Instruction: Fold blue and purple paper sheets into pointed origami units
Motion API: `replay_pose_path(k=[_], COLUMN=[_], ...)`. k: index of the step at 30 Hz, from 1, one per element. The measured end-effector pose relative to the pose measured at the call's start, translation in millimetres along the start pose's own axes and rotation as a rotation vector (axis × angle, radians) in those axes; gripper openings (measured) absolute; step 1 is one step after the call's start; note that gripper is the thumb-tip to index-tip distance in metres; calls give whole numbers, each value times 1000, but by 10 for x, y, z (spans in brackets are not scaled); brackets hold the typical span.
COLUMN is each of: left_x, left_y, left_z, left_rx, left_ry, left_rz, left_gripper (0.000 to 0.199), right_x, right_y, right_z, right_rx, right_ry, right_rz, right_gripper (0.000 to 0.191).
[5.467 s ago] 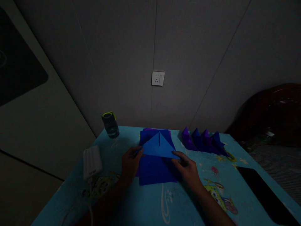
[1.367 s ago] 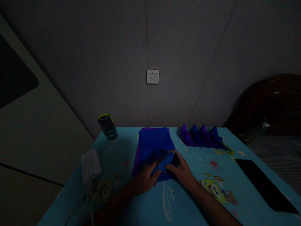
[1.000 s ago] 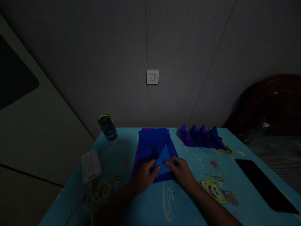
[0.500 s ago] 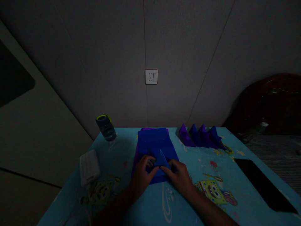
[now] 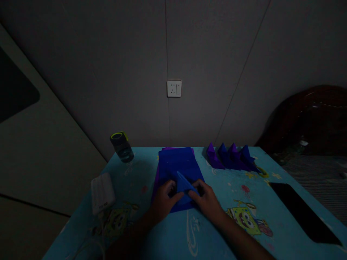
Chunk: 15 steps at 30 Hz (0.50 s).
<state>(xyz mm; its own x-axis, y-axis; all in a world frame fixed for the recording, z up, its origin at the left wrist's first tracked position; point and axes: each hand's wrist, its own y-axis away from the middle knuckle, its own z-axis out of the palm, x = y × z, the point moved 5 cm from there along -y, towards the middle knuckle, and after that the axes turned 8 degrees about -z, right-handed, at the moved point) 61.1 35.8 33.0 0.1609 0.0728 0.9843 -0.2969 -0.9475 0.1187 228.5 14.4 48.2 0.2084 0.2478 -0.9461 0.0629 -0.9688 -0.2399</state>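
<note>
A small folded blue paper (image 5: 183, 183), shaped like a triangle with its point up, is held between my two hands. My left hand (image 5: 166, 196) pinches its left side, thumb in front and fingers curled behind. On its right edge my right hand (image 5: 205, 196) grips with thumb and curled fingers. Beneath lies a stack of blue sheets (image 5: 176, 159), with the edge of a purple sheet (image 5: 156, 183) showing at its left and back. My fingertips behind the folded paper are partly hidden.
Several folded purple and blue paper boats (image 5: 233, 157) stand in a row at the back right, by a yellow-green ring (image 5: 262, 172). A dark flat slab (image 5: 303, 213) lies right. At left are a bottle (image 5: 121, 147) and a white power bank (image 5: 103, 194) with a cable.
The folded paper has turned and flattened between my hands; its two raised points now appear as one triangle. My hands have shifted only slightly.
</note>
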Motion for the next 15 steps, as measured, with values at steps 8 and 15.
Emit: replay_pose_path(k=[8, 15], left_x=[-84, -61], left_y=[5, 27], left_z=[56, 66], left_rx=[-244, -300], left_ry=[341, 500], left_rz=[-94, -118], left_gripper=[49, 58], right_x=[18, -63], right_y=[-81, 12], right_z=[-90, 31], right_rx=[-111, -284], right_ry=[-294, -563], right_rz=[46, 161], right_gripper=[41, 47])
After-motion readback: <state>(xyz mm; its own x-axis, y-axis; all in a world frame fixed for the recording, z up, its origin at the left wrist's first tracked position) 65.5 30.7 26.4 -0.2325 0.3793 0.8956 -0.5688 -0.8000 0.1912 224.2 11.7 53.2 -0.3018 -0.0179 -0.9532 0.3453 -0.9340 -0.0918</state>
